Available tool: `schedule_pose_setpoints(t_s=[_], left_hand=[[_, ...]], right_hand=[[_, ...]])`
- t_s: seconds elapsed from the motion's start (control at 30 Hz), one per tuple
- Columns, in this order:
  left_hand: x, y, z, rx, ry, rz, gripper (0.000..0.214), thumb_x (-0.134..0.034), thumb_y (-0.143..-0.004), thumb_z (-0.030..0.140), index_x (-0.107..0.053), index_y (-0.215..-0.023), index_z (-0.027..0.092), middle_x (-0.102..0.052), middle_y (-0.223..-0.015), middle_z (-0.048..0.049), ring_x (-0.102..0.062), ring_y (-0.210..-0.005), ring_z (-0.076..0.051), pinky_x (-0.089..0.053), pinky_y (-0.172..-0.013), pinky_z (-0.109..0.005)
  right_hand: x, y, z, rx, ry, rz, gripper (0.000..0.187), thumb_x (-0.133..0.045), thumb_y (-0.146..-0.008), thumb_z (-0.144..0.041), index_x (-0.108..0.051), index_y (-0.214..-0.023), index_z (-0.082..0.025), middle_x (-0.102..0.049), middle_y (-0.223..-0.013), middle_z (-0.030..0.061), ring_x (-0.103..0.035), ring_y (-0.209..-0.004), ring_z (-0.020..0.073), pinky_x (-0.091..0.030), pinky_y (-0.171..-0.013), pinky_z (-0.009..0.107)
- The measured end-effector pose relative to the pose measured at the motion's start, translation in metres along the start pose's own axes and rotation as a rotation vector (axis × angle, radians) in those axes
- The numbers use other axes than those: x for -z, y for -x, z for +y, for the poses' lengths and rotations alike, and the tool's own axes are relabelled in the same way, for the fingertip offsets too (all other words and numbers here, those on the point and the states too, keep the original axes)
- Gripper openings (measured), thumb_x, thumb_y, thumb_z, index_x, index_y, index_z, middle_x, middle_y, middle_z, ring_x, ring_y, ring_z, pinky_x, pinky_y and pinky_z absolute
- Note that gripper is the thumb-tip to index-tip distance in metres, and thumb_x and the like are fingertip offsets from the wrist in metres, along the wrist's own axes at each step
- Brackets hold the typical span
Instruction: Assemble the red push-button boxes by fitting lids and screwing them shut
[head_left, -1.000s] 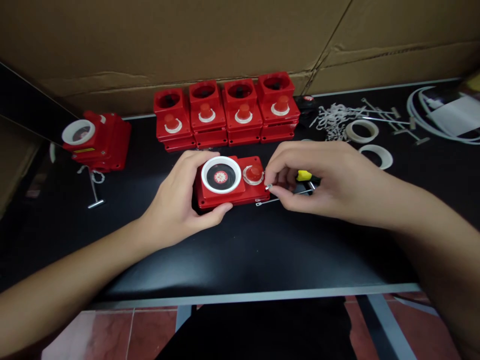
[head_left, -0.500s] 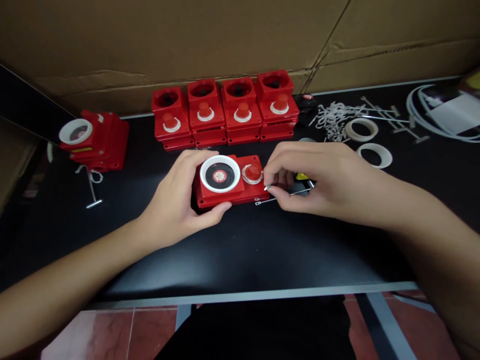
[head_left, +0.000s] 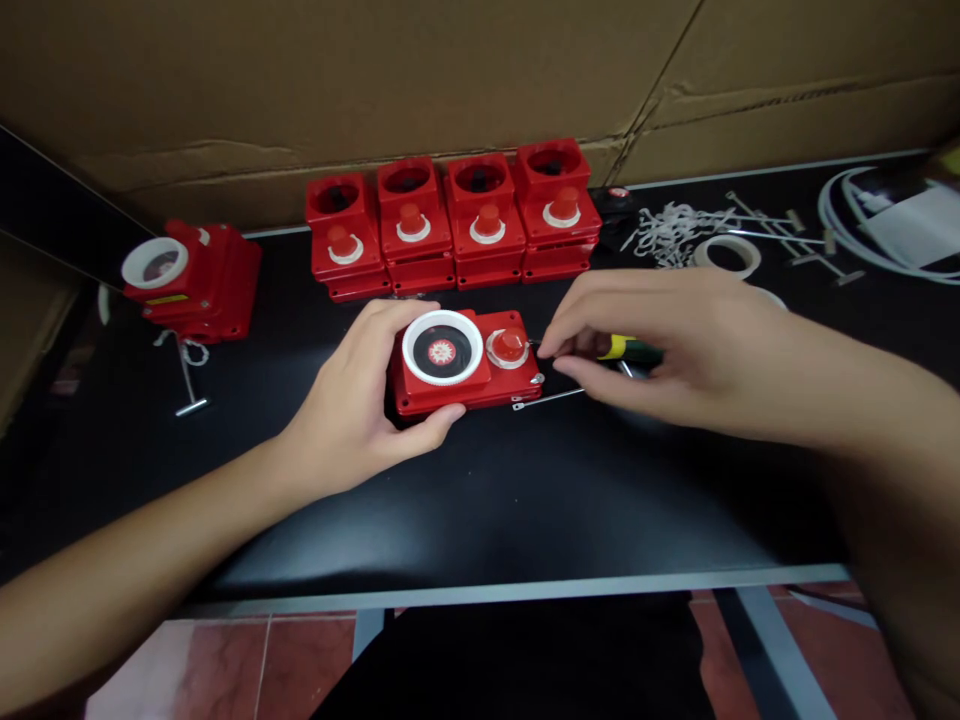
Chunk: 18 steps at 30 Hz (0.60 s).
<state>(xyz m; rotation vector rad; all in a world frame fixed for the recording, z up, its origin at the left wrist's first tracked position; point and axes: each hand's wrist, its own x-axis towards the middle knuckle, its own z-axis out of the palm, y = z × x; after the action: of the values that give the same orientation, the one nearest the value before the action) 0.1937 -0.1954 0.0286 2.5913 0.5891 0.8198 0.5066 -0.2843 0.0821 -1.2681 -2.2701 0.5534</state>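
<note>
My left hand [head_left: 367,390] is wrapped round the left end of a red box [head_left: 510,388] on the black table, thumb along its front edge. A white ring [head_left: 442,347] frames a dark round window on the box, and a red knob [head_left: 510,345] rises from a white collar beside it. At the box's near right corner stands a small silver screw-like piece [head_left: 537,379]. Just right of the box, my right hand [head_left: 637,350] has thumb and forefinger slightly apart, with nothing seen between their tips. Behind those fingers shows a yellow and green handle [head_left: 626,348], partly hidden.
A thin metal rod [head_left: 551,399] lies by the box's front edge. Several similar red boxes [head_left: 487,235] stand along the cardboard wall, another [head_left: 217,280] at left. White cords [head_left: 667,235], metal T-rods [head_left: 780,235], a white ring [head_left: 727,256] and coiled tubing [head_left: 840,240] lie at right.
My right fingers have let go of the small silver piece, which now sits at the box's corner, and the hand has drawn back rightward. My left hand keeps its hold.
</note>
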Motion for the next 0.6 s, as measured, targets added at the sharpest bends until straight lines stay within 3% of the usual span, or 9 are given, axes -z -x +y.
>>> schedule_pose_setpoints(t_s=[0.13, 0.27, 0.43, 0.6], left_hand=[[0.0, 0.001, 0.0, -0.001, 0.006, 0.002, 0.069, -0.088, -0.098, 0.038, -0.056, -0.157, 0.026, -0.073, -0.149, -0.0147, -0.076, -0.135, -0.037, -0.068, -0.115, -0.053], [0.0, 0.0, -0.001, -0.012, -0.005, 0.002, 0.068, -0.088, -0.097, 0.036, -0.056, -0.157, 0.026, -0.073, -0.15, -0.0141, -0.076, -0.135, -0.037, -0.068, -0.115, -0.053], [0.0, 0.0, -0.002, -0.021, -0.007, -0.002, 0.069, -0.088, -0.098, 0.036, -0.055, -0.157, 0.025, -0.073, -0.149, -0.0147, -0.076, -0.134, -0.037, -0.069, -0.114, -0.052], [0.0, 0.001, -0.002, -0.041, -0.011, 0.014, 0.068, -0.088, -0.098, 0.036, -0.056, -0.156, 0.023, -0.074, -0.148, -0.0157, -0.077, -0.133, -0.036, -0.069, -0.113, -0.05]], right_hand=[[0.008, 0.007, 0.013, -0.049, 0.305, 0.042, 0.021, -0.054, -0.114, -0.027, -0.075, -0.111, -0.026, -0.08, -0.108, 0.0096, -0.075, -0.091, 0.0285, -0.059, -0.081, 0.046], [0.006, 0.016, 0.037, -0.184, 0.57, -0.007, 0.032, -0.058, -0.113, -0.048, -0.077, -0.112, -0.023, -0.076, -0.109, 0.0173, -0.074, -0.106, 0.0416, -0.06, -0.091, 0.058], [0.005, 0.022, 0.048, -0.227, 0.511, -0.124, 0.038, -0.07, -0.107, -0.063, -0.076, -0.107, -0.025, -0.076, -0.108, 0.0152, -0.074, -0.102, 0.0389, -0.06, -0.091, 0.055], [0.013, 0.032, 0.052, -0.298, 0.457, -0.2, 0.035, -0.081, -0.1, -0.059, -0.075, -0.106, -0.025, -0.078, -0.108, 0.0149, -0.074, -0.101, 0.0379, -0.058, -0.089, 0.052]])
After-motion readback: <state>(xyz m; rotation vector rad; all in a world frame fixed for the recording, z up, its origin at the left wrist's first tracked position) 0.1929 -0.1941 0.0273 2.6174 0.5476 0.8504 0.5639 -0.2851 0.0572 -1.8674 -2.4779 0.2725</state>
